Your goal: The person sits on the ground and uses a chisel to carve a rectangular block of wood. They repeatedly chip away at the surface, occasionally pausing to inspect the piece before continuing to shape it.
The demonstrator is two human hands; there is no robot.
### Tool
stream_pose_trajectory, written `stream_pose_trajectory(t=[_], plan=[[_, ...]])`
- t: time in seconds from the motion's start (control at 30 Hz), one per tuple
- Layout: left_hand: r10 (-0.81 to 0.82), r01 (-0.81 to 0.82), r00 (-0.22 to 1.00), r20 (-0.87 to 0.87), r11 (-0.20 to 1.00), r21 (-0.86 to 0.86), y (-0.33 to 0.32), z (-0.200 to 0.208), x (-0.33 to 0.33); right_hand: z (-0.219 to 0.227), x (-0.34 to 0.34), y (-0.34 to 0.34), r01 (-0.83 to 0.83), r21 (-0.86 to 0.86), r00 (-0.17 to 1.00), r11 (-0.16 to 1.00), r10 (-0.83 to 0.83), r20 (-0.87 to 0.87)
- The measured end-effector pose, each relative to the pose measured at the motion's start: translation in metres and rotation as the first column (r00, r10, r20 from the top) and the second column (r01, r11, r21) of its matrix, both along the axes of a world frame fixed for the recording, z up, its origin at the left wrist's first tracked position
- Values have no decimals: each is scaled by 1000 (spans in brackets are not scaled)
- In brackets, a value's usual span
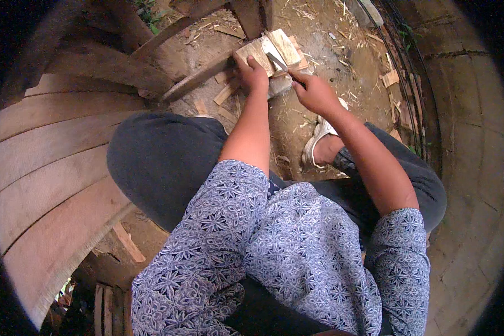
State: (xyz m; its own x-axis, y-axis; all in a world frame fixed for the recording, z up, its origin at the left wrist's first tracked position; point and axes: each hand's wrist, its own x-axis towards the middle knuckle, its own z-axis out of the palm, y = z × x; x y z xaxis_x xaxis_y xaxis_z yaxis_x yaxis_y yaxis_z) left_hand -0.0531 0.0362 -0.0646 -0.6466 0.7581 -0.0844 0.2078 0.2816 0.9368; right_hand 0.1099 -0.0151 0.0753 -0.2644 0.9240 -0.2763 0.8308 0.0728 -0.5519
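Observation:
My right hand (312, 92) is closed around the handle of a knife (278, 62). Its blade points to the far left and lies over the gap between two pale pieces of wood. The left of these, a wooden block (254, 54), is gripped by my left hand (253, 74), thumb on top and the other fingers mostly hidden at its side. Just right of the blade is the second pale piece of wood (284, 46). Beneath them a whitish block (280, 85) shows in part. Whether the blade edge touches the wood I cannot tell.
Wood shavings and offcuts (226, 93) litter the dirt floor. Wooden planks (67, 145) and a dark timber frame (201, 75) stand at the left. Black cables (411, 73) run along a block wall (467, 129) at the right. My sandalled foot (319, 140) is near the work.

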Motion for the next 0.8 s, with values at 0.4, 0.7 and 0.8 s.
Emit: stream_pose_trajectory(t=[0.4,0.7,0.8], plan=[[35,-40,991,-131,998,-41,-9,1,3,-8,-34,1,128,5,985,992,-127,-114],[-83,50,983,-167,980,-194,-11,31,-1,-22,-46,11,147,109,978,983,-128,-167],[-146,117,978,-151,976,-185,-13,38,-10,-18,-46,13,167,30,973,985,-160,-164]])
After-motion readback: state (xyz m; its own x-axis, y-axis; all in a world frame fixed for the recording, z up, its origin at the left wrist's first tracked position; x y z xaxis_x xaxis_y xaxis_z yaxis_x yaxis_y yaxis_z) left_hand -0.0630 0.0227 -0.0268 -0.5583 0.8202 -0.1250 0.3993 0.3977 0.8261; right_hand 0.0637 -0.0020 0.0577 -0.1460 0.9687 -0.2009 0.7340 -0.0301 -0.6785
